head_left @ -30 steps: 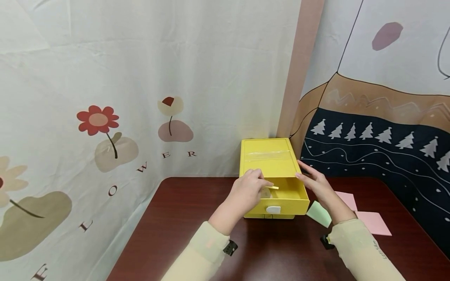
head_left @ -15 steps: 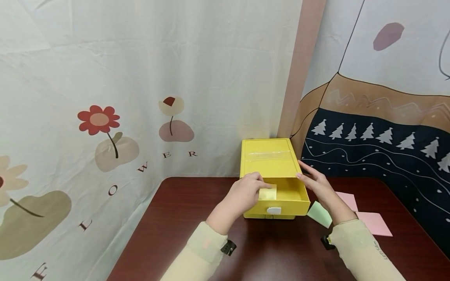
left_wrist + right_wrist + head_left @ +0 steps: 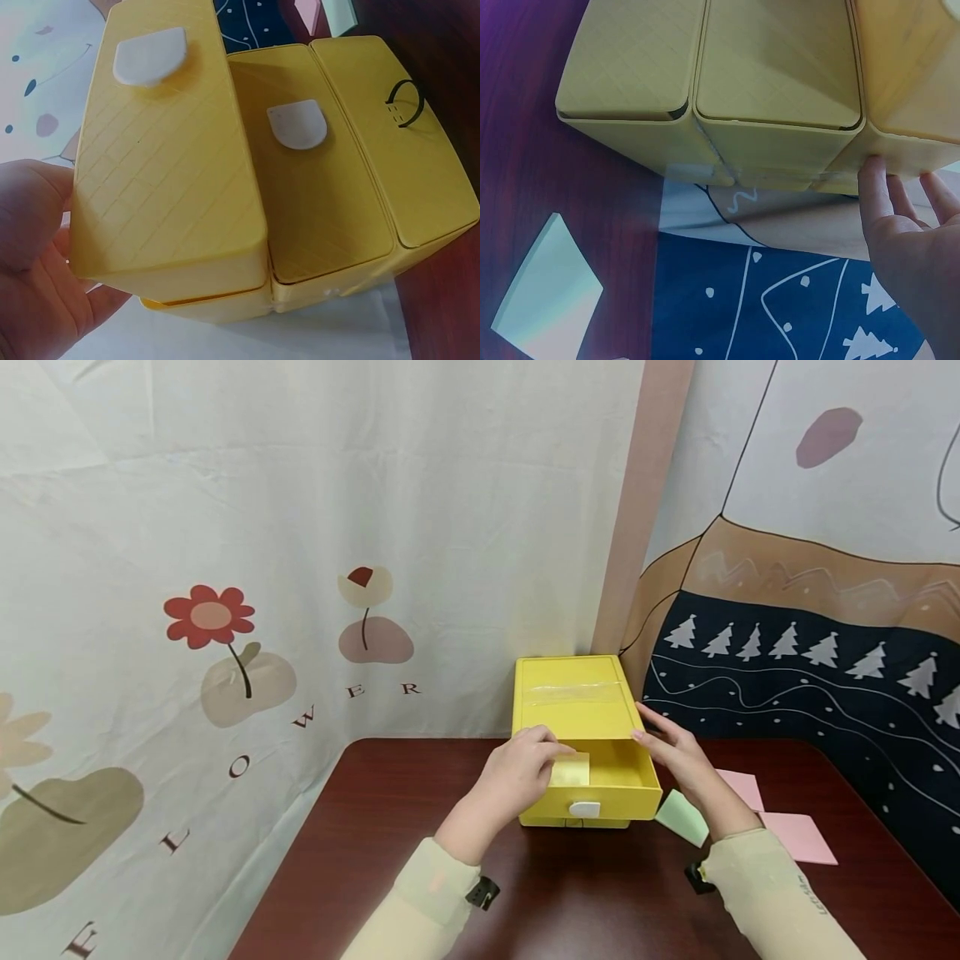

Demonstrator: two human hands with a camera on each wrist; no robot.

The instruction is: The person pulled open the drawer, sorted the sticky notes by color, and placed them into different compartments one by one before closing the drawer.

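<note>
A yellow drawer cabinet (image 3: 576,714) stands against the wall, its top drawer (image 3: 618,803) pulled out. Inside that drawer, on the left, lies a pale yellow sticky note pad (image 3: 573,769). My left hand (image 3: 513,777) hovers over the drawer's left wall, fingers bent loosely above the pad's left edge and partly covering it. Seen from the left wrist, the same hand (image 3: 37,255) is beside the open drawer, some fingers hidden behind it. My right hand (image 3: 686,768) touches the cabinet's right side; in the right wrist view its extended fingertips (image 3: 873,176) meet the upper wall.
Right of the cabinet on the dark red table (image 3: 420,827) lie a green sticky note pad (image 3: 681,818) and two pink ones, a near pink pad (image 3: 798,838) and a farther pink pad (image 3: 742,788). Two lower drawers are closed; the bottom drawer (image 3: 397,142) has a black loop.
The yellow pad, pinched in my left hand a second ago, now lies flat in the drawer. My left fingers have let go and drawn back slightly left. The right hand stays put.
</note>
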